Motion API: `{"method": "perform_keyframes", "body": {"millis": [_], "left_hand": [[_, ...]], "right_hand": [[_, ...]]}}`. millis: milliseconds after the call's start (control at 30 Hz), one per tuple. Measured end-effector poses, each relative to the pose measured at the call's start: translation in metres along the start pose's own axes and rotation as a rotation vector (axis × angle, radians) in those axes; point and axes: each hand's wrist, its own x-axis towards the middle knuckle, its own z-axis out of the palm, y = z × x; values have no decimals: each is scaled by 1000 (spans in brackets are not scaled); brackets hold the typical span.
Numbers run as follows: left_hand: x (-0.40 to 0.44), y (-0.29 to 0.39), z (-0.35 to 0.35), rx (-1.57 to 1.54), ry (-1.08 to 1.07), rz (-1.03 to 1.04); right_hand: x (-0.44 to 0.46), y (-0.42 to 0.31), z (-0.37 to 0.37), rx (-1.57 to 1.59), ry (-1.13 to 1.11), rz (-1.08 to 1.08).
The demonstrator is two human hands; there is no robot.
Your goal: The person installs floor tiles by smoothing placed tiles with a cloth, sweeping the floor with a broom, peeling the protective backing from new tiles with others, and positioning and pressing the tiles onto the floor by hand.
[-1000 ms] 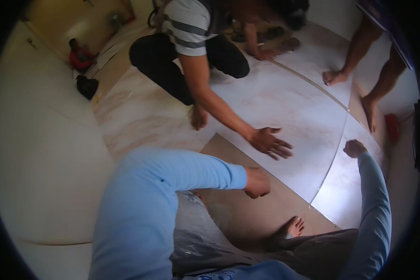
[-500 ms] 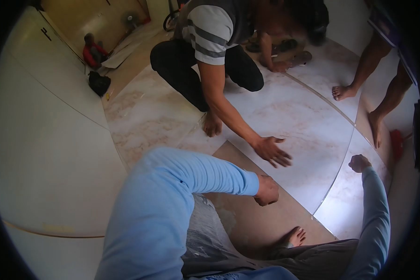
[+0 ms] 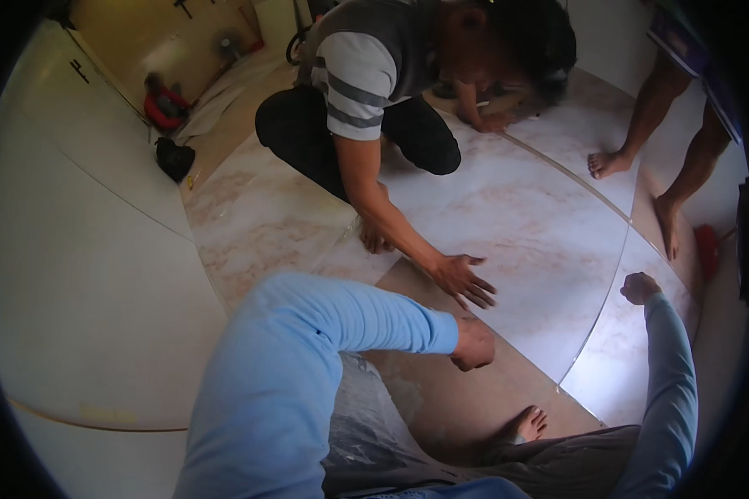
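My left hand [image 3: 474, 343], in a light blue sleeve, is closed just above the bare brown floor, close to the edge of a large marble-patterned panel [image 3: 549, 283]. Whether anything is inside it is hidden. Over to the right, my right hand [image 3: 640, 289] is also curled closed, at a brightly lit narrower marble-patterned panel [image 3: 620, 358]. Its fingers face away, so I cannot see what they hold, if anything. A co-worker's open hand [image 3: 466, 279] is at the large panel's edge, just beyond my left hand.
Opposite me a person [image 3: 366, 100] squats on the marble-patterned panels, leaning forward. Bare legs of another person [image 3: 670, 141] stand at the right, near a red object [image 3: 706, 251]. At the back left sit a person in red [image 3: 165, 104] and a black bag [image 3: 174, 159].
The co-worker's open hand has shifted left and slightly down along the panel's edge, and their body leans lower. My hands have hardly moved.
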Motion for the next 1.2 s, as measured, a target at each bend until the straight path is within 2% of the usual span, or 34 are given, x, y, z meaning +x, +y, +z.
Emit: {"method": "perform_keyframes", "body": {"millis": [400, 500, 567, 900, 1200], "left_hand": [[1, 2, 3, 17, -15, 24], [-1, 3, 3, 11, 13, 48], [-4, 10, -6, 8, -46, 29], [0, 12, 7, -19, -103, 49], [-4, 7, 7, -65, -11, 65]], "right_hand": [[-15, -14, -17, 48, -5, 17], [3, -2, -1, -72, -25, -27], [9, 5, 7, -81, -18, -31], [-20, -27, -29, -37, -93, -11], [-20, -29, -27, -24, -85, -8]]}}
